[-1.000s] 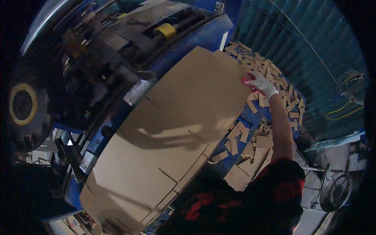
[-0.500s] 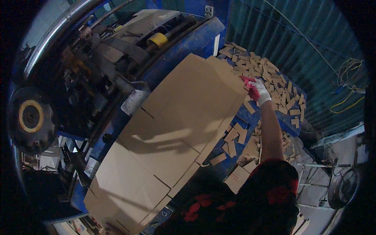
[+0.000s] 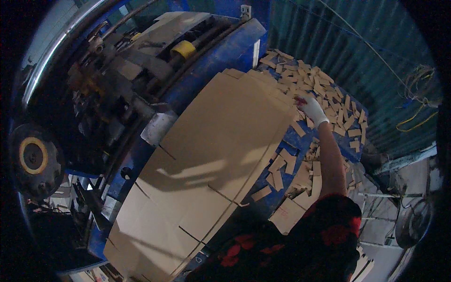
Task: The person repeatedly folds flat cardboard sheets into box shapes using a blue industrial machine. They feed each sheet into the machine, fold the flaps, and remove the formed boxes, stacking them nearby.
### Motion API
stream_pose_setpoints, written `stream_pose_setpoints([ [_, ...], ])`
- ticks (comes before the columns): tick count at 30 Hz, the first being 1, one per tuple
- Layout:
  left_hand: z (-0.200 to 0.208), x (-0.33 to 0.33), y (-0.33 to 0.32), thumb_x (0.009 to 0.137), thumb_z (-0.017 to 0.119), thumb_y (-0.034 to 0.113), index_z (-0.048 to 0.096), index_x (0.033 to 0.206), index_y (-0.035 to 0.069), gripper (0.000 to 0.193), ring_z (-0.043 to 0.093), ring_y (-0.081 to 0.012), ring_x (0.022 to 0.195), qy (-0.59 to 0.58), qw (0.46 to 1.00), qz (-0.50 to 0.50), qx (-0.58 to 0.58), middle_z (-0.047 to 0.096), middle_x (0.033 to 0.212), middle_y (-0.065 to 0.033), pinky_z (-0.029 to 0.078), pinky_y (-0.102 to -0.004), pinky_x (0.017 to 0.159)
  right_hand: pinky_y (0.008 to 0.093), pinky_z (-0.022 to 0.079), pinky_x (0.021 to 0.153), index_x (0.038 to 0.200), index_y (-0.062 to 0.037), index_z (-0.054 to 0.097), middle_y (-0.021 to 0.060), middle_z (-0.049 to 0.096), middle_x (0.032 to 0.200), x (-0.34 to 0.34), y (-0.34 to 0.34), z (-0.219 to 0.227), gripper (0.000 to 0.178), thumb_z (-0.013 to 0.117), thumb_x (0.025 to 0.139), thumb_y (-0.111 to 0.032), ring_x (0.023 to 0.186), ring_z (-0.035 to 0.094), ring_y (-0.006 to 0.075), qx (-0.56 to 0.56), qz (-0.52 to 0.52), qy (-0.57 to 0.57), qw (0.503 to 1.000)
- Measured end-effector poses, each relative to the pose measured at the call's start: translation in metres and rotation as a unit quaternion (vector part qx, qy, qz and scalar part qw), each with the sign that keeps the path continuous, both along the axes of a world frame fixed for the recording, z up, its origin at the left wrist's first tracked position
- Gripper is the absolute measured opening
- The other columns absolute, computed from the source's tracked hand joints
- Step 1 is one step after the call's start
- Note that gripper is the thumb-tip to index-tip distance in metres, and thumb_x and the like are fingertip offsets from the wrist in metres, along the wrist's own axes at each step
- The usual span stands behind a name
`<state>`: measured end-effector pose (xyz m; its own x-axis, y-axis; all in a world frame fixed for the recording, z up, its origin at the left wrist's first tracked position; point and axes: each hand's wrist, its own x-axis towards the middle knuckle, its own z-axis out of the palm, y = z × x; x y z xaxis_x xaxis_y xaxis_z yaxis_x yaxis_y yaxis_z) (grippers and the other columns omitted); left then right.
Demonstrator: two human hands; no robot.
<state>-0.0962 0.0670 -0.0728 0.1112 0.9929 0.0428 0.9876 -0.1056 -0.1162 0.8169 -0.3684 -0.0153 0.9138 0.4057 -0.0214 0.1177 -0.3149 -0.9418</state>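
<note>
A long brown cardboard sheet (image 3: 225, 122) with cut slots lies slantwise across the middle, its upper end stepped as if over another layer. My right hand (image 3: 311, 109), in a white glove with red at the fingers, is at the sheet's upper right edge. Its fingers are curled in and dim; what they hold, if anything, cannot be made out. Loose cardboard offcuts (image 3: 324, 87) lie heaped just beyond that hand. My left hand is out of view. A shadow falls across the sheet.
Along the left stands a blue machine (image 3: 221, 56) with dark rollers, a yellow ring (image 3: 183, 49) and a round black wheel (image 3: 35, 160). More offcuts (image 3: 282, 164) lie on a blue surface near my right arm. A corrugated wall (image 3: 338, 42) with coiled cable (image 3: 420, 84) stands at far right.
The cardboard sheet has slid toward the lower left, and its slots sit lower. My right hand has shifted slightly right, with its fingers more curled under. The view has turned a little.
</note>
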Motion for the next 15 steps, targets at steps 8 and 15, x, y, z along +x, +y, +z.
stream_pose_setpoints([
  [8, 0.002, -0.012, -0.013, 0.096, 0.038, 0.041, 0.032, 0.138, 0.010, 0.053, 0.031, -0.0367, 0.127, -0.004, 1.000, 0.016, -0.004, 0.036, 0.139, -0.0152, 0.027, -0.0481, 0.102, 0.0322, 0.046, 0.052, 0.099, -0.0049, 0.062, 0.0051, 0.058, 0.076, 0.006, 0.018, -0.053, 0.021, 0.056, 0.089, -0.023, 0.058, 0.056, 0.0146, 0.218, -0.026, 0.231, 0.948],
  [15, 0.002, -0.023, -0.025, 0.097, 0.035, 0.044, 0.028, 0.141, 0.012, 0.055, 0.027, -0.0372, 0.130, -0.007, 1.000, 0.025, -0.010, 0.032, 0.142, -0.0145, 0.024, -0.0490, 0.104, 0.0347, 0.044, 0.049, 0.087, -0.0070, 0.067, 0.0060, 0.060, 0.072, 0.050, 0.019, -0.092, 0.017, 0.057, 0.085, -0.020, 0.058, 0.057, 0.0179, 0.068, -0.161, 0.150, 0.973],
])
